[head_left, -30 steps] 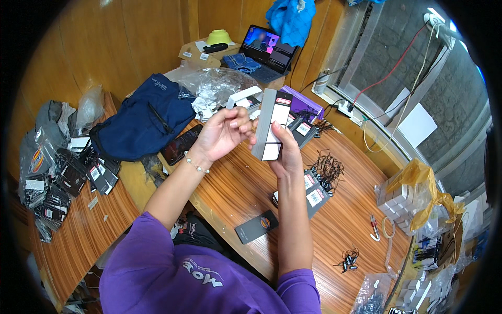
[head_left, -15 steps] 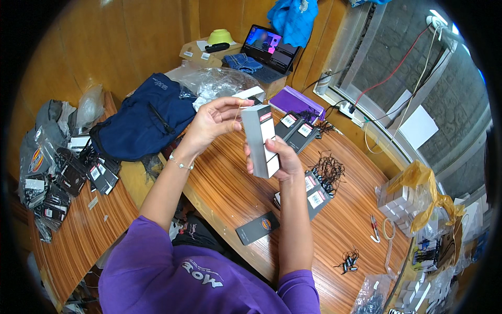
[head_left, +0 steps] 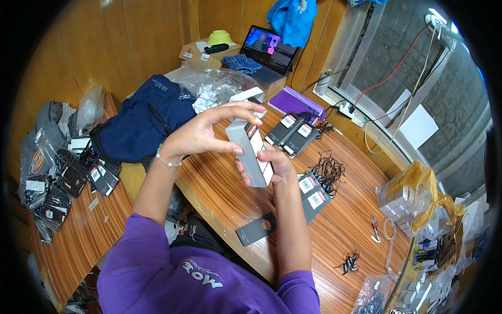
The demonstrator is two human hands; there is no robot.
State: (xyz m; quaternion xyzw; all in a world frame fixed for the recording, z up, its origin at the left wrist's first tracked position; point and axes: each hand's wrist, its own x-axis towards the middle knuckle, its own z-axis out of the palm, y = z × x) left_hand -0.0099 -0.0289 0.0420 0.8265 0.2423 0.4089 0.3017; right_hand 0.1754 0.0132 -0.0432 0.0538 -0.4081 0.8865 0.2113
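Observation:
A thick stack of hang tags, grey along its edges and with white labels on the face, is held tilted above the table. My right hand grips its lower part, thumb on the labelled face and fingers round the other side. My left hand spans the upper end, its thumb against the grey side and its fingers curved over the top. Below on the tabletop lies a single black tag. Right of my right forearm sit black tags with white labels and a tangle of black cords.
More corded black tags lie farther back, by a purple case. A navy bag and piled tags are at left. At right are scissors-like red-handled tool, loose cords and white boxes. A laptop stands behind.
The stack has dropped slightly and shifted left in my right hand. My left fingers, pinched together near its top before, have spread, and the thumb has come down onto its side.

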